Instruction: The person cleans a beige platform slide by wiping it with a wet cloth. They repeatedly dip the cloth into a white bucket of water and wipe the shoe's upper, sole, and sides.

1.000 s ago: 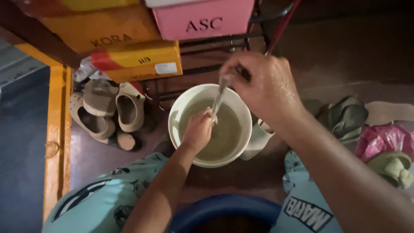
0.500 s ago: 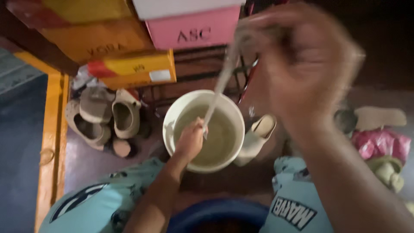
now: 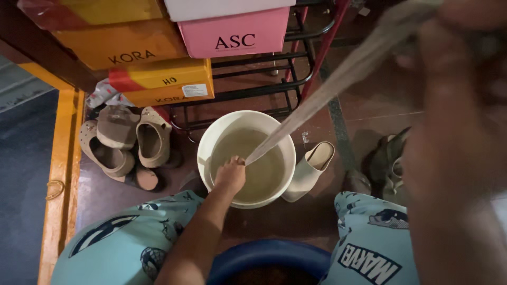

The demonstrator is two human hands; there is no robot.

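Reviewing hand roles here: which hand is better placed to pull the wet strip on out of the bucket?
The right hand, probably: it is raised high near the camera, gripping the upper end of the strip. The left hand sits low over the white bucket, pinching the lower end.

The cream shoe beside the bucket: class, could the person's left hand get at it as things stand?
Probably yes: the left hand is over the bucket, the cream shoe leans just beyond, nothing between, though that hand pinches a wet strip.
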